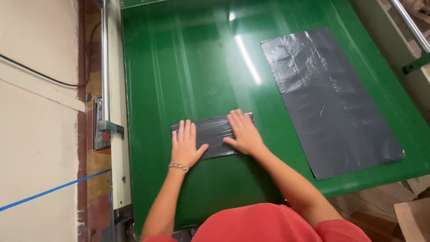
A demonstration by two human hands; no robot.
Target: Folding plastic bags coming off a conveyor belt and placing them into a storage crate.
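Note:
A small folded black plastic bag (215, 131) lies flat on the green conveyor belt (188, 67), close to me. My left hand (185, 145) presses flat on its left end, fingers spread, with a metal bracelet on the wrist. My right hand (242, 133) lies flat on the right end of the same folded bag, palm down. Neither hand grips it; both rest on top. A large unfolded dark plastic bag (329, 101) lies spread flat on the belt to the right, apart from my hands.
A white machine frame (117, 89) with a metal rail (105, 58) and a red button (105, 136) runs along the belt's left edge. A black cable (40, 74) and blue tape (49, 192) cross the pale floor at left. Cardboard (412, 215) sits at lower right.

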